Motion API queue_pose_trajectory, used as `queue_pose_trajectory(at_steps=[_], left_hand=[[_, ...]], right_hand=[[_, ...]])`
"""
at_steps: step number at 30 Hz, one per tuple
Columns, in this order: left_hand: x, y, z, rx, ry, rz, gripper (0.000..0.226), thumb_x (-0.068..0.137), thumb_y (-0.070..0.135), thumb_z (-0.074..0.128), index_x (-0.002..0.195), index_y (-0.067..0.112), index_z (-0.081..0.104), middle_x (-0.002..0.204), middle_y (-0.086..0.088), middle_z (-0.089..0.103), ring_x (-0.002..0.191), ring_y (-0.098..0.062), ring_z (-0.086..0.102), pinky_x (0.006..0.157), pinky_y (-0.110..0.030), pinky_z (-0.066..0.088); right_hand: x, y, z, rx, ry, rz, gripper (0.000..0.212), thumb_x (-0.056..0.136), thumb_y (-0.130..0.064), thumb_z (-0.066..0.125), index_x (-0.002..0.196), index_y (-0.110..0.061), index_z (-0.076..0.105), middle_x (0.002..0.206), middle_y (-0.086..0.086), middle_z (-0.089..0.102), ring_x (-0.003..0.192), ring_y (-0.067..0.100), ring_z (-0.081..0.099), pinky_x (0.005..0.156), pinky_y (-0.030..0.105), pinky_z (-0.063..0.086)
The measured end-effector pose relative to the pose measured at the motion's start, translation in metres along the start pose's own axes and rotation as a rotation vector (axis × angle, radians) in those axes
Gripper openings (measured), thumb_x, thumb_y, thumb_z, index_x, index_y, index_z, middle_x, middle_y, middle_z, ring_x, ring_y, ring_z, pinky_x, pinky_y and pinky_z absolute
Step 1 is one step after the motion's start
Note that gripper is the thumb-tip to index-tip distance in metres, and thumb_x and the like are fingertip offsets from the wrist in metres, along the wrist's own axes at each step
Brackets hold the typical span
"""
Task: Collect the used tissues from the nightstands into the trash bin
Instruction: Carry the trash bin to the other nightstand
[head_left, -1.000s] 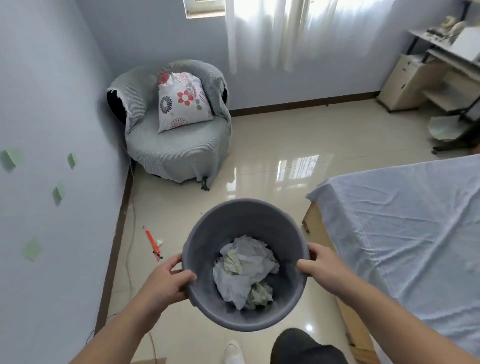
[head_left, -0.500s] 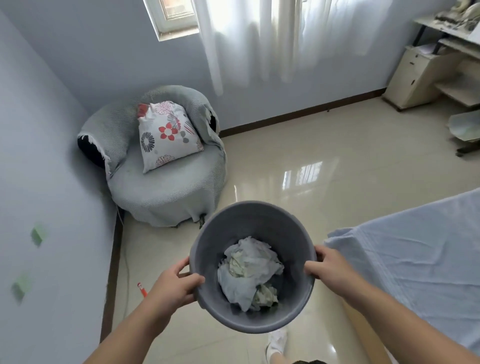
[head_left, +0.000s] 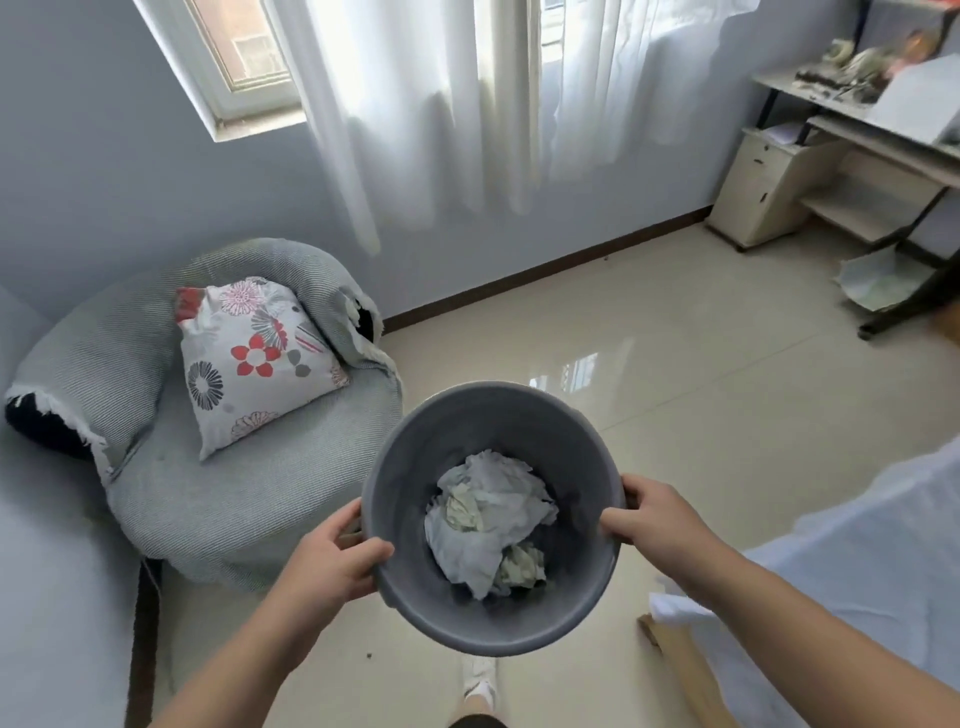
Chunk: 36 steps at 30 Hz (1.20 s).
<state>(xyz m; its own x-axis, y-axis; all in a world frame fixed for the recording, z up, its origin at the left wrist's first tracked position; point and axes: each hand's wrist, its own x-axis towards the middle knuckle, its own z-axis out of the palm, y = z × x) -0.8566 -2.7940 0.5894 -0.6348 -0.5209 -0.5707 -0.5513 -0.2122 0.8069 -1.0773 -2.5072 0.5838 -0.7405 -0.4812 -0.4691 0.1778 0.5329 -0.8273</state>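
I carry a round grey trash bin (head_left: 467, 415) in front of me, above the tiled floor. My left hand (head_left: 332, 564) grips its left rim, thumb over the edge. On the opposite side my right hand (head_left: 654, 525) grips the right rim the same way. Several crumpled white and pale green used tissues (head_left: 488, 525) lie in the bottom of the bin. No nightstand is in view.
A grey covered armchair (head_left: 223, 493) with a floral cushion (head_left: 254, 358) stands at the left wall. The corner of a bed with a white sheet (head_left: 857, 597) is at the right. A desk and small cabinet (head_left: 769, 182) stand far right under the curtained window. My foot (head_left: 478, 686) shows below.
The view has lifted and swung toward the window, so the armchair sits closer and the bed has slid to the right edge. Both hands keep their hold on the bin.
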Motion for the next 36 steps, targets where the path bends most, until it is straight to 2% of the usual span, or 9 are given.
queue_pose_trajectory(at_steps=[2,6,10,16,20,25,28,31,36], left_hand=[[0.05,0.036,0.012,0.027,-0.08,0.0,0.061,0.089,0.001,0.072,0.132,0.042,0.063,0.102,-0.006,0.085,0.094,-0.038,0.081,0.077,-0.046,0.069],[0.132,0.124,0.057,0.074,-0.247,0.057,0.06,0.084,0.005,0.077,0.131,0.04,0.064,0.104,-0.004,0.085,0.092,-0.029,0.083,0.068,-0.032,0.068],[0.197,0.207,0.132,0.177,-0.409,0.153,0.054,0.086,0.003,0.075,0.127,0.038,0.071,0.108,-0.002,0.085,0.095,-0.024,0.082,0.069,-0.032,0.067],[0.277,0.264,0.271,0.329,-0.584,0.175,0.055,0.09,-0.003,0.068,0.128,0.037,0.071,0.109,-0.004,0.084,0.095,-0.025,0.082,0.07,-0.029,0.067],[0.325,0.296,0.355,0.405,-0.639,0.103,0.056,0.085,0.0,0.069,0.13,0.034,0.071,0.112,-0.008,0.084,0.098,-0.03,0.082,0.073,-0.031,0.067],[0.383,0.358,0.442,0.441,-0.665,0.088,0.054,0.09,-0.001,0.069,0.133,0.032,0.069,0.112,-0.008,0.084,0.096,-0.032,0.082,0.072,-0.033,0.068],[0.419,0.393,0.494,0.436,-0.692,0.092,0.057,0.091,0.0,0.069,0.137,0.034,0.067,0.113,-0.009,0.083,0.098,-0.033,0.081,0.073,-0.032,0.068],[0.456,0.419,0.543,0.416,-0.721,0.082,0.059,0.09,-0.001,0.07,0.138,0.034,0.065,0.114,-0.007,0.083,0.099,-0.032,0.081,0.071,-0.032,0.068],[0.523,0.454,0.636,0.448,-0.792,0.026,0.056,0.088,-0.005,0.067,0.13,0.032,0.071,0.11,-0.009,0.084,0.094,-0.032,0.082,0.068,-0.033,0.067]], right_hand=[[0.027,-0.016,-0.023,0.002,0.052,0.017,0.027,0.06,-0.023,0.065,0.085,-0.019,0.075,0.074,-0.004,0.074,0.076,0.02,0.068,0.078,0.05,0.062],[0.068,-0.043,-0.084,0.086,0.2,0.02,0.029,0.062,-0.021,0.068,0.089,-0.017,0.076,0.083,0.002,0.078,0.085,0.026,0.073,0.087,0.057,0.061],[0.095,-0.04,-0.149,0.171,0.357,0.038,0.03,0.063,-0.025,0.069,0.092,-0.023,0.075,0.085,-0.003,0.078,0.09,0.026,0.074,0.086,0.054,0.063],[0.144,0.012,-0.234,0.348,0.505,0.156,0.032,0.059,-0.03,0.069,0.091,-0.031,0.076,0.09,0.001,0.078,0.096,0.03,0.074,0.092,0.058,0.06],[0.184,0.03,-0.297,0.4,0.513,0.244,0.029,0.061,-0.028,0.069,0.088,-0.034,0.075,0.085,-0.004,0.077,0.094,0.028,0.073,0.093,0.056,0.06],[0.234,0.014,-0.396,0.354,0.548,0.257,0.028,0.066,-0.026,0.069,0.093,-0.026,0.075,0.09,0.001,0.077,0.097,0.031,0.072,0.096,0.053,0.059],[0.266,0.005,-0.454,0.307,0.578,0.252,0.028,0.068,-0.026,0.068,0.096,-0.025,0.074,0.092,0.001,0.076,0.095,0.027,0.072,0.088,0.044,0.06],[0.299,0.005,-0.494,0.275,0.608,0.272,0.029,0.068,-0.03,0.067,0.097,-0.03,0.07,0.086,-0.007,0.074,0.089,0.021,0.071,0.074,0.031,0.056],[0.355,0.022,-0.548,0.335,0.641,0.384,0.028,0.07,-0.028,0.065,0.097,-0.032,0.069,0.087,-0.009,0.073,0.089,0.021,0.07,0.074,0.028,0.054]])
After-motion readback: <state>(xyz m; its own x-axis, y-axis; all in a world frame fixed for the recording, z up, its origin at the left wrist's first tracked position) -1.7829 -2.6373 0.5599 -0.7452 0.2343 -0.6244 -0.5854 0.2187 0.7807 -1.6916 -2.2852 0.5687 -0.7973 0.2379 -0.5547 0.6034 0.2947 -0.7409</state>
